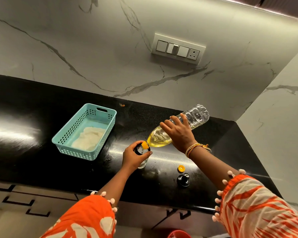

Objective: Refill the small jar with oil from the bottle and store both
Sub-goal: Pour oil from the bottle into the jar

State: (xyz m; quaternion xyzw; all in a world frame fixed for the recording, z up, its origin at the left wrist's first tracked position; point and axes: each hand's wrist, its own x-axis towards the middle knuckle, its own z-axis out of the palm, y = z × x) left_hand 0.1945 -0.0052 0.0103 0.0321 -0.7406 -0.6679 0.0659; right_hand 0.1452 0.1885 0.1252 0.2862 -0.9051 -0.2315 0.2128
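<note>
A clear plastic bottle (194,117) holding yellow oil is tipped neck-down to the left, its orange neck (145,145) resting in the mouth of a small glass jar (142,163) on the black counter (41,127). My right hand (178,133) grips the bottle around its middle. My left hand (134,156) wraps the jar's rim and hides most of it. The bottle's orange cap (181,168) and the jar's black lid (184,179) lie on the counter to the right of the jar.
A turquoise perforated basket (64,143) with a pale cloth in it stands to the left of the jar. A marble wall with a switch panel (177,48) rises behind, and a side wall closes the counter's right end. Something red (178,234) shows below the counter edge.
</note>
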